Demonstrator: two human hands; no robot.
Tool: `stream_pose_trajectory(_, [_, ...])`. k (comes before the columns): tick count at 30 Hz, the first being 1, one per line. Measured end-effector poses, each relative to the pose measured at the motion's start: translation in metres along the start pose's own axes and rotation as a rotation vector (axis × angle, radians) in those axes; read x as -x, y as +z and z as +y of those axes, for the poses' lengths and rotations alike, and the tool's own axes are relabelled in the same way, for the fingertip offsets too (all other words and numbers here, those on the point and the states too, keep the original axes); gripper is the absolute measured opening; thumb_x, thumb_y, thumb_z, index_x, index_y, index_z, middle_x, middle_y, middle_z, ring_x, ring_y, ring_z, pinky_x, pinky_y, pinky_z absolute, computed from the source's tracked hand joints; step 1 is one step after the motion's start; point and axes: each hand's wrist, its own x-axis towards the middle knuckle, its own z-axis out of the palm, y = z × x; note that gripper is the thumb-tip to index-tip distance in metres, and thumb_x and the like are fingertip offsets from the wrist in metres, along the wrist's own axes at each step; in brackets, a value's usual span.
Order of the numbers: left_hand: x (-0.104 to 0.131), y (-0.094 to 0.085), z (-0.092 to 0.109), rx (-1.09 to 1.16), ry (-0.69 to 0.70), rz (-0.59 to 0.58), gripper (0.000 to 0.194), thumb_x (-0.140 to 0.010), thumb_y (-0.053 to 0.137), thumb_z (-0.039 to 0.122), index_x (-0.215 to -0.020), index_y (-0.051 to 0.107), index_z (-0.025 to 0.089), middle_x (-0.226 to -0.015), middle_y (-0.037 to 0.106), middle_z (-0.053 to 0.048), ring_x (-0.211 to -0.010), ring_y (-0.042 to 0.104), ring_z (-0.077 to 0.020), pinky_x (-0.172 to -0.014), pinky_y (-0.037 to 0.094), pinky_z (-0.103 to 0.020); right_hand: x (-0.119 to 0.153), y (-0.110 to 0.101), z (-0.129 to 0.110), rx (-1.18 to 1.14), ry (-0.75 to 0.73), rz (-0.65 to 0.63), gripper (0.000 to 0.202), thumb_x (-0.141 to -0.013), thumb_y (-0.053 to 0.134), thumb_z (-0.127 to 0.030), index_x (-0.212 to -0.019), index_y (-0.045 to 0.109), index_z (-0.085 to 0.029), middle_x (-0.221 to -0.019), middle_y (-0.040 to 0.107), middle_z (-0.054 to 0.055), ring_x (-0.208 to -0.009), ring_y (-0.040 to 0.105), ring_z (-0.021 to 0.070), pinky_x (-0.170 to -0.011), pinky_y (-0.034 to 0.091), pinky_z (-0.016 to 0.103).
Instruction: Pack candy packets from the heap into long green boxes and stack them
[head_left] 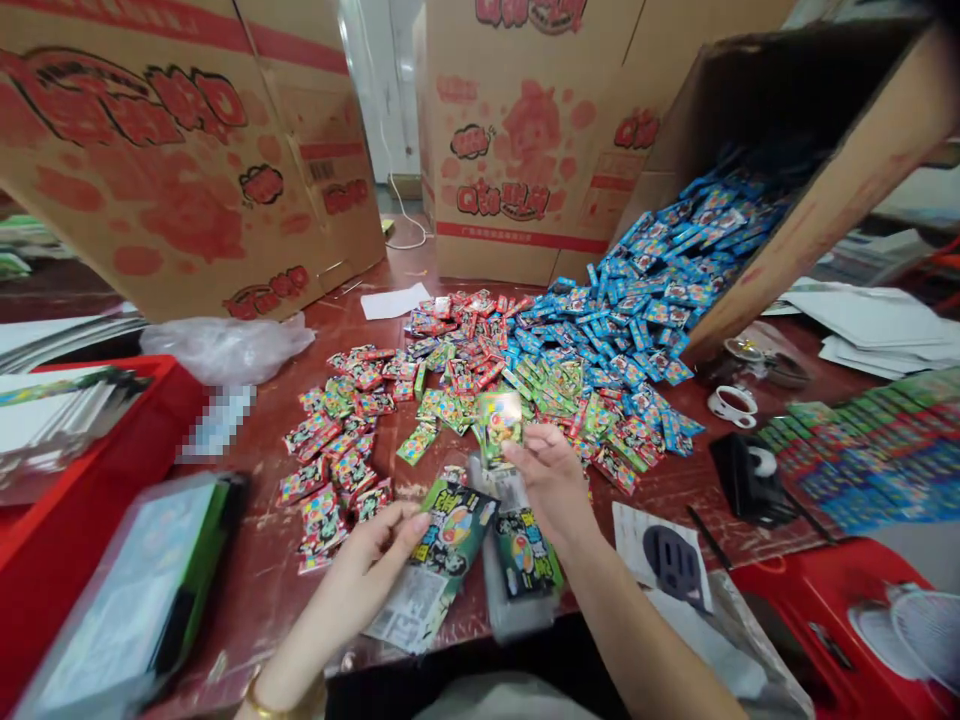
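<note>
My left hand (379, 555) pinches the edge of a flat, dark green printed packaging bag (454, 525) between thumb and fingers. In my right hand (559, 485), a small green and yellow packet (501, 425) is gripped upright over the table. Under my right wrist lies a stack of similar printed bags (523, 550) on clear plastic, partly covered by the hand. Just beyond both hands spreads a pile of small candy-like packets: red ones (352, 470) to the left, green ones (544, 385) in the middle and blue ones (637, 320) to the right.
A tipped cardboard box (847, 170) spills blue packets at right. Two printed cartons (187, 170) (525, 150) stand behind. A red bin (67, 560) and wrapped bag stack (127, 600) sit at left. At right are a tape roll (733, 406), black dispenser (754, 480) and red stool (862, 580).
</note>
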Motion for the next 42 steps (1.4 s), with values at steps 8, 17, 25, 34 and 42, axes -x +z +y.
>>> stream_pose_trajectory(8, [0.010, 0.005, 0.016, 0.131, -0.135, 0.041, 0.033, -0.076, 0.064, 0.044, -0.091, 0.065, 0.015, -0.083, 0.069, -0.004, -0.074, 0.060, -0.0184, -0.067, 0.045, -0.024, 0.003, -0.022, -0.028, 0.641, -0.235, -0.662, 0.038, -0.088, 0.052, -0.029, -0.126, 0.046, -0.027, -0.106, 0.059, 0.005, -0.084, 0.058, 0.0171, -0.074, 0.047, 0.031])
stream_pose_trajectory(17, [0.008, 0.023, 0.022, -0.448, 0.131, 0.027, 0.027, -0.090, 0.044, 0.038, -0.092, 0.064, 0.020, -0.081, 0.068, 0.001, -0.069, 0.060, -0.0156, -0.066, 0.041, -0.022, 0.009, -0.023, -0.027, 0.764, -0.285, -0.778, 0.010, -0.086, 0.056, -0.025, -0.094, 0.060, -0.022, -0.083, 0.057, 0.001, -0.074, 0.052, 0.0145, -0.069, 0.042, 0.027])
stream_pose_trajectory(25, [0.004, 0.020, 0.017, -0.300, 0.125, 0.049, 0.031, -0.089, 0.045, 0.040, -0.103, 0.064, 0.020, -0.092, 0.069, -0.002, -0.079, 0.062, -0.0187, -0.072, 0.046, -0.024, 0.029, -0.017, 0.003, 0.661, -0.332, -0.353, 0.023, -0.059, 0.082, -0.036, -0.064, 0.064, -0.021, -0.102, 0.053, 0.005, -0.098, 0.052, 0.0227, -0.087, 0.041, 0.037])
stream_pose_trajectory(34, [-0.004, 0.017, 0.000, -0.108, 0.028, 0.091, 0.039, -0.081, 0.055, 0.053, -0.095, 0.063, 0.018, -0.092, 0.069, -0.003, -0.082, 0.063, -0.0196, -0.074, 0.051, -0.024, 0.002, -0.055, 0.000, 0.927, -0.364, -0.139, 0.019, -0.088, 0.050, -0.035, -0.090, 0.064, -0.022, -0.109, 0.059, 0.008, -0.100, 0.057, 0.0198, -0.084, 0.046, 0.033])
stream_pose_trajectory(42, [0.006, -0.014, -0.025, 0.231, -0.286, 0.324, 0.057, -0.056, 0.077, 0.057, -0.098, 0.056, 0.025, -0.097, 0.069, 0.001, -0.080, 0.067, -0.0232, -0.065, 0.057, -0.027, -0.070, -0.165, -0.005, 1.379, -0.137, -0.027, 0.022, -0.062, 0.069, -0.014, -0.082, 0.061, -0.019, -0.090, 0.062, 0.006, -0.093, 0.055, 0.0249, -0.086, 0.040, 0.037])
